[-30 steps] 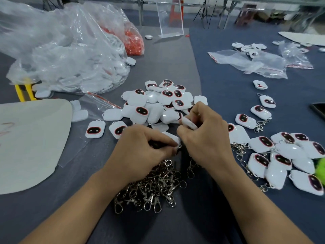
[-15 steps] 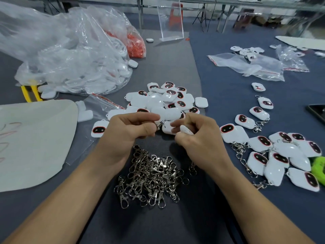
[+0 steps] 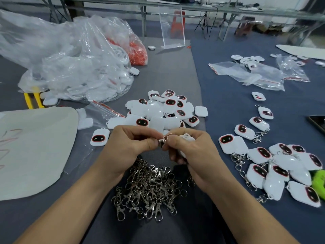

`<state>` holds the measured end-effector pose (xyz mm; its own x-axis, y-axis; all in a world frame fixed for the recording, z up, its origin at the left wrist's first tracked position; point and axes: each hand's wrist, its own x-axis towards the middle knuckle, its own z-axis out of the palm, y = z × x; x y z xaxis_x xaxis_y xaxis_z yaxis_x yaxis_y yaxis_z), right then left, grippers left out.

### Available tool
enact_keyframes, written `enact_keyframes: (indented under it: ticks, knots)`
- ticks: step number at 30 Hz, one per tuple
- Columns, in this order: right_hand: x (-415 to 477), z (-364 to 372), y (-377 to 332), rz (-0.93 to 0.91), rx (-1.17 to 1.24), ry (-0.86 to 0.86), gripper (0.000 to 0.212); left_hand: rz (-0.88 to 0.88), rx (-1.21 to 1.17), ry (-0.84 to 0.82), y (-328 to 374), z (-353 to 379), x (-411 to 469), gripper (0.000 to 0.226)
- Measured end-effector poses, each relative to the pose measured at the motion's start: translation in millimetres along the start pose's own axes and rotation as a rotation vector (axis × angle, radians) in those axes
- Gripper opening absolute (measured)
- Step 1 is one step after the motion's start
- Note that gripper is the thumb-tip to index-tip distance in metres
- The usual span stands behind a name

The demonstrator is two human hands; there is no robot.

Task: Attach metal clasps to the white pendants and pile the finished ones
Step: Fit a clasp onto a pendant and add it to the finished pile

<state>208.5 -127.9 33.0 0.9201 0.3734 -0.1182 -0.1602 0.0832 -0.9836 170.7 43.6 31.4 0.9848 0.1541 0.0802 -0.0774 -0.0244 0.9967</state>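
Observation:
My left hand (image 3: 129, 147) pinches a small metal clasp (image 3: 163, 139) between thumb and forefinger. My right hand (image 3: 195, 155) curls round a white pendant (image 3: 187, 138) and its fingertips meet the clasp. Both hands hover above a heap of loose metal clasps (image 3: 151, 189) near the table's front. Behind them lies a pile of white pendants (image 3: 163, 110) with dark red-rimmed faces. To the right sits a pile of finished pendants (image 3: 281, 166) with clasps and chains attached.
A big clear plastic bag (image 3: 70, 64) of white parts fills the back left, with an orange-filled bag (image 3: 138, 51) behind it. A pale board (image 3: 31, 147) lies at left. Flat plastic bags (image 3: 246, 73), an acrylic stand (image 3: 172, 27), a dark phone (image 3: 319, 123) and something green (image 3: 319, 182) lie at right.
Both hands have lifted off the clasp heap and moved away from me, bringing a clasp and a pendant together in front of the pendant pile.

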Motion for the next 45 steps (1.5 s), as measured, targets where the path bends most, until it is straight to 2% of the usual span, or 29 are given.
enact_keyframes:
  ticks: [3, 7, 11, 16, 24, 27, 30, 34, 39, 45]
  knots:
    - [1.7, -3.2, 1.9, -0.049, -0.054, 0.060, 0.023, 0.008, 0.050, 0.001, -2.4, 1.7, 1.5, 0.029]
    - [4.1, -2.9, 6.7, -0.216, -0.267, 0.218, 0.018, 0.069, 0.248, 0.105, -8.6, 6.1, 0.4, 0.013]
    - [2.7, -3.8, 8.1, -0.253, -0.374, 0.176, 0.015, 0.168, 0.315, 0.110, -10.3, 9.1, -3.1, 0.016]
    - [1.6, -5.2, 7.1, -0.331, -0.612, 0.189, 0.017, 0.176, 0.304, 0.108, -13.9, 8.6, 0.4, 0.015]
    - [2.0, -1.0, 7.6, -0.370, -0.484, 0.165, 0.018, 0.148, 0.310, 0.159, -10.1, 9.5, -1.1, 0.007]
    - [2.1, 1.4, 8.2, -0.379, -0.464, 0.151, 0.018, 0.169, 0.369, 0.169, -10.5, 8.3, -1.5, 0.015]
    - [1.7, 3.0, 9.2, -0.375, -0.483, 0.146, 0.018, 0.170, 0.376, 0.174, -10.8, 7.9, -2.9, 0.018]
    - [2.2, 4.3, 12.0, -0.354, -0.568, 0.162, 0.018, 0.148, 0.339, 0.189, -12.8, 8.8, -3.0, 0.008]
    - [2.1, 2.1, 12.1, -0.372, -0.604, 0.175, 0.017, 0.136, 0.352, 0.176, -14.2, 10.5, -2.6, 0.007]
    - [2.0, 0.0, 9.6, -0.408, -0.449, 0.187, 0.021, 0.194, 0.441, 0.163, -13.3, 11.2, -3.1, 0.003]
